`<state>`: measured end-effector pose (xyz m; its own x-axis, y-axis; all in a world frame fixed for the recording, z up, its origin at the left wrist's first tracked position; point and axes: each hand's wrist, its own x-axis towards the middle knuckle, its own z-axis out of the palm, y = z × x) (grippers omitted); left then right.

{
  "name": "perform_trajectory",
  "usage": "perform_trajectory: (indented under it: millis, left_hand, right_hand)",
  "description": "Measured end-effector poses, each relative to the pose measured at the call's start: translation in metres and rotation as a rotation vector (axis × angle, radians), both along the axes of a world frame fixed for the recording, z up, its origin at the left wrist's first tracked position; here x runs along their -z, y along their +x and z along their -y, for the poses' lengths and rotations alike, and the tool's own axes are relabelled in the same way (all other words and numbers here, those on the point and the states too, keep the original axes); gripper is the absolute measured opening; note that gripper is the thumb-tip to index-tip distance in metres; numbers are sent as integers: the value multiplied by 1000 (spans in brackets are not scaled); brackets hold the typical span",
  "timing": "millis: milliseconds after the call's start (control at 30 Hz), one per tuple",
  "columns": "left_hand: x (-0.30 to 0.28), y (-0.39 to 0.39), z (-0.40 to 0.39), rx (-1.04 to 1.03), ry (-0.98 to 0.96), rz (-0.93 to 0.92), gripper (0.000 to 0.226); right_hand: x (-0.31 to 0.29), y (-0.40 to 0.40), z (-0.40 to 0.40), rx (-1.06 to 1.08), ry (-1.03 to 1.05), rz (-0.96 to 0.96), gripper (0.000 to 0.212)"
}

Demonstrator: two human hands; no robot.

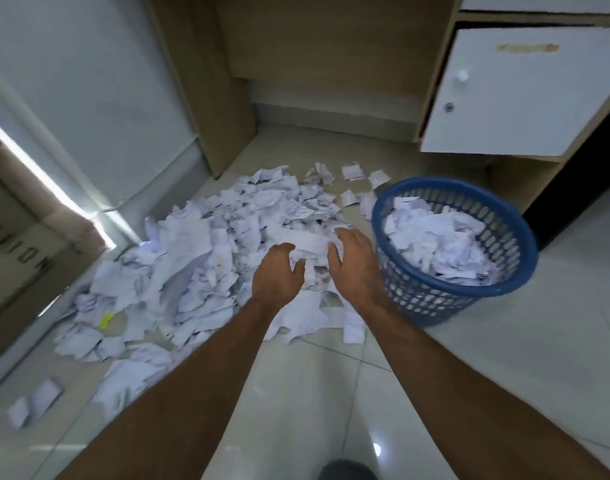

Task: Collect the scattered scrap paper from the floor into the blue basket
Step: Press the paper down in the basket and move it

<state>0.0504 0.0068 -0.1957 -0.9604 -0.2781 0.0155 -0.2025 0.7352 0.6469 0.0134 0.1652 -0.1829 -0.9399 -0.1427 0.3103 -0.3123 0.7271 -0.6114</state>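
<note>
Nearest you: bare tiled floor (pixel 331 393) under your forearms, a couple of stray scraps (pixel 36 403) out by its near-left edge.

Your left hand (pixel 277 273) and right hand (pixel 353 261) sit side by side over the near-right part of the paper pile (pixel 199 258), palms facing each other. Fingers on both are loosely curved and a little apart, thumbs out; looks like neither has closed on anything. Whether the fingertips already touch paper, I cannot tell, they're blurred.

So you're in the scoop step: hands set to bracket a clump, grab not made.

Next move, my read: push both hands down and inward so the clump is squeezed between the palms, lift, swing right. The blue basket (pixel 518 244) stands just beside your right hand, tipped a bit toward you, already well filled with paper (pixel 435 244), so drop onto the heap's middle or bits may slide off the rim.

Further out: loose pieces (pixel 352 171) lie beyond the pile near the desk panel (pixel 227 98), and a white cabinet door (pixel 518 91) sits behind the basket. Most of the pile remains on the floor; many more loads to go.
</note>
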Motion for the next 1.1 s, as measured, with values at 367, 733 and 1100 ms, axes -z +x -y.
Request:
perform_trajectory:
  millis: [367, 733, 1100]
  left_hand:
    - [72, 42, 151, -120, -424, 264, 74]
    - [158, 37, 267, -305, -182, 387, 79]
    - [147, 54, 279, -408, -112, 116, 25]
  right_hand:
    - [109, 0, 138, -383, 73, 351, 64]
    - [191, -3, 282, -391, 41, 659, 105]
    - [183, -6, 276, -188, -270, 538, 20]
